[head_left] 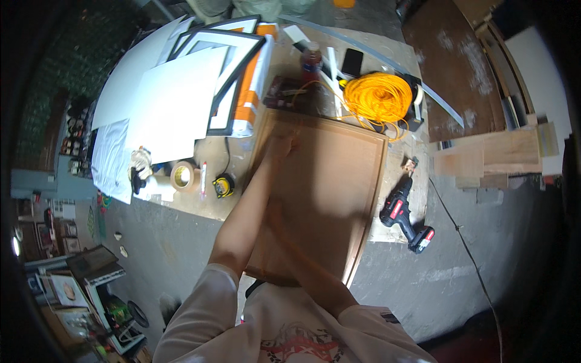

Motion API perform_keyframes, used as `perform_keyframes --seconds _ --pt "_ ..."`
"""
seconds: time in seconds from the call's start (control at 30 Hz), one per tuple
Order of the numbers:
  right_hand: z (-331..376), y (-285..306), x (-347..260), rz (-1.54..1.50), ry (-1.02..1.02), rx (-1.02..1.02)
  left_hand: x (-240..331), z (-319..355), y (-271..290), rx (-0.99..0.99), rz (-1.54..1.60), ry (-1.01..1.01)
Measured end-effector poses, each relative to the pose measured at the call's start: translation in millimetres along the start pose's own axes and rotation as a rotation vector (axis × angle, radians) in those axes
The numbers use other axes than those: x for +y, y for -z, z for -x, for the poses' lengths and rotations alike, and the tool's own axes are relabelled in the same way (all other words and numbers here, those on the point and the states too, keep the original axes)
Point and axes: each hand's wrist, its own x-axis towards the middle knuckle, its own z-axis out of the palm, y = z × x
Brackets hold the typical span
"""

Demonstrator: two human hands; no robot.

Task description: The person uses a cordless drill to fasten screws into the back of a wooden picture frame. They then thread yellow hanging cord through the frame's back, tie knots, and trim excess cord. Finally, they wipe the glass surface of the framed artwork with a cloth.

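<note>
A shallow brown wooden frame with a flat back panel (330, 199) lies in front of me on the worktable, close to my body. My left hand (282, 146) is over its far left part, fingers seemingly drawn together; what they hold, if anything, is lost in shadow. A thin orange cord (298, 123) shows near those fingertips, over the far rim. Lower down, my right hand (274, 213) is at the frame's left side, partly behind my left forearm. Its fingers are too dark to make out.
Right of the frame lies a cordless drill (398, 212). An orange cord coil (378, 98), a phone (352, 62) and a bottle (311, 57) are beyond it. Leftward are a tape measure (223, 185), a tape roll (183, 176), white boards (172, 100) and black-edged frames (242, 78).
</note>
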Motion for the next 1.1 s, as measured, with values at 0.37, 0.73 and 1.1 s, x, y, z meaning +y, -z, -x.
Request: perform_keyframes --seconds 0.37,0.73,1.1 --pt "8 50 -90 -0.807 -0.294 0.001 -158 250 200 0.409 0.076 -0.294" --pt "61 116 -203 -0.381 -0.024 0.000 -280 381 224 0.027 0.439 -0.008" --pt "154 275 -341 0.482 -0.017 0.093 -456 410 247 0.007 0.235 0.131"
